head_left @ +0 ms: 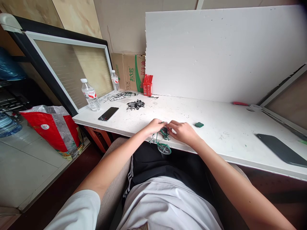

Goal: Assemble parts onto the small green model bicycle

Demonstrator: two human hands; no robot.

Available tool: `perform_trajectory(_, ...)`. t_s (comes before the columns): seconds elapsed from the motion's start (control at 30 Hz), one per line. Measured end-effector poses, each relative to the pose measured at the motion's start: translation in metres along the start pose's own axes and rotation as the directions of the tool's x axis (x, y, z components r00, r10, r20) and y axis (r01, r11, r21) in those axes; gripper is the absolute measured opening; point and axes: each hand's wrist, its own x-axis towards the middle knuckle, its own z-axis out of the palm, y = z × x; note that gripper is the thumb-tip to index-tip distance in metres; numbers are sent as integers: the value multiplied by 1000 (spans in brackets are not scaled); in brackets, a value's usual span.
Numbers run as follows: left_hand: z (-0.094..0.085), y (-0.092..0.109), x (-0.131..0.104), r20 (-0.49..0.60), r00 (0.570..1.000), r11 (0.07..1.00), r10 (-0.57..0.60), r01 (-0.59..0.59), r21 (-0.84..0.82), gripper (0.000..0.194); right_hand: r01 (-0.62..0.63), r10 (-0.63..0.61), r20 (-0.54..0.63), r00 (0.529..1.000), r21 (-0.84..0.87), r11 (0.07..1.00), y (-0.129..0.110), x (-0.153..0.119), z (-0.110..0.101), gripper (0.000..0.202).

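both hands pinching a small green bicycle model [162,142] at the table edge [216,153], left hand [155,125], right hand [183,131], fingertips hidden

two bottles [90,95], two phones [108,113] (dark), one bicycle model [162,143]

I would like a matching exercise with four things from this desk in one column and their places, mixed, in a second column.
Things:
1. small bicycle model
2. green block
3. water bottle
4. red carton

Places:
a. against the white board at the back
b. beside the black phone, at the left end
c. between both hands, at the desk edge
d. on the desk just right of the right hand

Pairs: 1-c, 2-d, 3-b, 4-a
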Motion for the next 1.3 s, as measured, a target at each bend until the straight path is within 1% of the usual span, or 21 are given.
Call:
perform_trajectory(0.13,0,-1,1,-2,1000,1000,10,-10,19,43,-1,1,-17,1000,4,1000,1,-1,3,27)
perform_trajectory(0.2,0,-2,1,0,1000,1000,11,-11,23,42,-9,10,-30,999,38,999,2,-1,2,26)
perform_trajectory(0.3,0,-1,1,8,1000,999,9,-9,31,42,-38,49,-66,997,165,985,5,0,0,23)
perform_trajectory(0.4,0,1,-1,12,1000,1000,5,-5,30,43,-57,85,-79,993,306,950,7,1,-2,18)
perform_trajectory(0.47,0,3,-3,12,1000,1000,7,-8,25,43,-48,78,-73,994,345,937,9,1,-2,16)
perform_trajectory(0.63,0,5,-4,19,1000,1000,10,-10,13,41,-61,75,-36,997,291,955,9,2,-1,16)
perform_trajectory(0.87,0,6,-5,8,1000,1000,-16,16,14,42,-65,63,16,998,238,969,7,2,-5,16)
perform_trajectory(1.17,0,8,-6,5,1000,997,5,-5,79,45,-83,80,20,997,255,963,6,3,-7,16)
perform_trajectory(1.3,1,8,-6,12,1000,996,26,-27,80,43,-88,85,23,996,267,960,6,3,-8,15)
